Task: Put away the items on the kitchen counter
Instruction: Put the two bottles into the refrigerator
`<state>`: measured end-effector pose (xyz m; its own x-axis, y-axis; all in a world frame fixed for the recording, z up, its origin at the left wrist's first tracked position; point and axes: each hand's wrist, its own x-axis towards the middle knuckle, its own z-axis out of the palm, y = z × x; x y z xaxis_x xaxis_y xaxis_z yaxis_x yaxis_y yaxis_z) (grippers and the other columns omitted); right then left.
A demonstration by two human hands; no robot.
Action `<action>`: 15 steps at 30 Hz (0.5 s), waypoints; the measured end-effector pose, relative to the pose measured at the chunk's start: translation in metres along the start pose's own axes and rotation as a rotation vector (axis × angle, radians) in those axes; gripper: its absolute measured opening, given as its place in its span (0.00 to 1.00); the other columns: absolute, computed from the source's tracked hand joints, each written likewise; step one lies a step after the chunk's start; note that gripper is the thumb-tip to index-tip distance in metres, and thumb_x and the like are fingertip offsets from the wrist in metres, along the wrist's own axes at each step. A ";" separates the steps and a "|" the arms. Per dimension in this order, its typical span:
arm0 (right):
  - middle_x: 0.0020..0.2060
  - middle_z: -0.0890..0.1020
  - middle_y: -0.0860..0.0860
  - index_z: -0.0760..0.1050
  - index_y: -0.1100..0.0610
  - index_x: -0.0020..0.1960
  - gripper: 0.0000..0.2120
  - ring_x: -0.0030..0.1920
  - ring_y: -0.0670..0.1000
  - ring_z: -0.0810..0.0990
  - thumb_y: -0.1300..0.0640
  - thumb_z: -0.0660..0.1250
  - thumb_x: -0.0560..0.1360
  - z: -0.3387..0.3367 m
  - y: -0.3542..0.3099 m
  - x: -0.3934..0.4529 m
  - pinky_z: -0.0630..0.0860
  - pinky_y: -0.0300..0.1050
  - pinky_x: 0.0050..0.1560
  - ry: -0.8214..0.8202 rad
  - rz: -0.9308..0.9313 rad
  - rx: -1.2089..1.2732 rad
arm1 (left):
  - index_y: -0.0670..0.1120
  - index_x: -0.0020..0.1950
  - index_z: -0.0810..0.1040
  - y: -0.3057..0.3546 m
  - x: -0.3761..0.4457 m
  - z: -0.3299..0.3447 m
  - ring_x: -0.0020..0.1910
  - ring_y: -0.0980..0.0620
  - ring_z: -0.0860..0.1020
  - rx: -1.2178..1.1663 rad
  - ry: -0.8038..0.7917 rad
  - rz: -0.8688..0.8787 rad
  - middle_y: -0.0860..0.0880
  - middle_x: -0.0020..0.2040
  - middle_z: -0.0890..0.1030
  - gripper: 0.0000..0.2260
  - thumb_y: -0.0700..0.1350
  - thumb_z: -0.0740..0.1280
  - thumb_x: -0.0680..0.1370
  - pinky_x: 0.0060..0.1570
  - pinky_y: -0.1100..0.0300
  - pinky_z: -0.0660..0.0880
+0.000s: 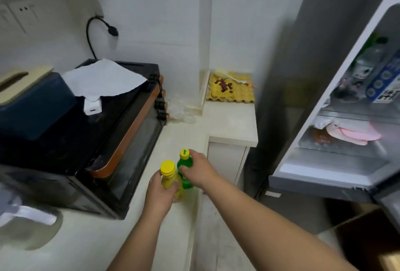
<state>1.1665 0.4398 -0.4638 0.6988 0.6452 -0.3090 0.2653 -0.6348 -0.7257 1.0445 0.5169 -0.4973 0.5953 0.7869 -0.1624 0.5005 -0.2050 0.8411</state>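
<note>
Two bottles stand side by side near the front edge of the pale kitchen counter (121,234). My left hand (159,193) grips the yellow bottle (170,176) with the yellow cap around its body. My right hand (200,170) grips the green bottle (184,168) with the yellow cap, fingers curled around its upper part. The lower halves of both bottles are partly hidden by my hands.
A black toaster oven (121,141) with paper on top fills the counter's left. A yellow egg tray (230,90) sits at the back corner. The fridge door (337,102) stands open at right, its shelves holding bottles and packets. A grey appliance (26,223) is at lower left.
</note>
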 end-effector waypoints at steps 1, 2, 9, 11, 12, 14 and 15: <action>0.67 0.73 0.58 0.67 0.49 0.73 0.27 0.68 0.60 0.74 0.50 0.68 0.75 0.003 0.002 0.003 0.71 0.47 0.67 0.013 0.013 0.020 | 0.50 0.51 0.77 -0.004 0.005 0.005 0.51 0.45 0.78 -0.023 -0.011 0.005 0.50 0.46 0.79 0.10 0.39 0.73 0.75 0.41 0.64 0.71; 0.65 0.74 0.58 0.69 0.49 0.71 0.26 0.66 0.60 0.75 0.49 0.69 0.74 0.004 0.005 0.005 0.72 0.47 0.66 0.032 0.010 0.042 | 0.50 0.49 0.77 -0.005 0.010 0.008 0.49 0.43 0.80 -0.050 -0.010 -0.001 0.49 0.44 0.81 0.08 0.40 0.73 0.75 0.42 0.59 0.74; 0.59 0.79 0.52 0.75 0.48 0.60 0.16 0.59 0.56 0.78 0.47 0.68 0.74 -0.016 0.018 -0.016 0.76 0.49 0.60 0.100 -0.090 0.072 | 0.54 0.55 0.83 -0.011 0.015 0.021 0.52 0.46 0.83 -0.258 -0.104 0.123 0.49 0.51 0.86 0.15 0.46 0.75 0.69 0.52 0.57 0.79; 0.61 0.78 0.49 0.73 0.45 0.64 0.20 0.62 0.54 0.78 0.44 0.67 0.74 -0.042 0.029 -0.027 0.74 0.47 0.62 0.176 -0.118 0.051 | 0.58 0.52 0.84 0.005 0.020 0.034 0.53 0.43 0.82 -0.214 -0.192 0.207 0.56 0.51 0.86 0.18 0.42 0.72 0.66 0.50 0.69 0.78; 0.61 0.78 0.48 0.73 0.44 0.65 0.20 0.61 0.54 0.78 0.42 0.67 0.74 -0.060 0.037 -0.036 0.74 0.47 0.61 0.215 -0.125 0.034 | 0.61 0.51 0.84 0.020 0.021 0.042 0.54 0.42 0.81 -0.179 -0.232 0.240 0.58 0.51 0.85 0.20 0.41 0.71 0.65 0.50 0.73 0.76; 0.58 0.79 0.47 0.73 0.44 0.63 0.20 0.59 0.52 0.78 0.39 0.66 0.74 -0.101 0.058 -0.058 0.74 0.45 0.58 0.309 -0.111 -0.006 | 0.66 0.48 0.84 0.044 0.019 0.060 0.54 0.42 0.81 -0.157 -0.352 0.276 0.61 0.50 0.85 0.22 0.42 0.74 0.62 0.49 0.75 0.76; 0.57 0.80 0.46 0.74 0.43 0.62 0.20 0.58 0.50 0.78 0.38 0.66 0.74 -0.123 0.069 -0.071 0.73 0.43 0.56 0.368 -0.094 -0.015 | 0.67 0.47 0.84 0.059 0.014 0.071 0.52 0.44 0.82 -0.153 -0.426 0.279 0.62 0.48 0.85 0.22 0.45 0.77 0.59 0.49 0.73 0.77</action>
<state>1.2167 0.2978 -0.4161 0.8622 0.5065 0.0020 0.3474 -0.5884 -0.7302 1.1271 0.4740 -0.4868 0.9112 0.4020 -0.0899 0.2078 -0.2602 0.9429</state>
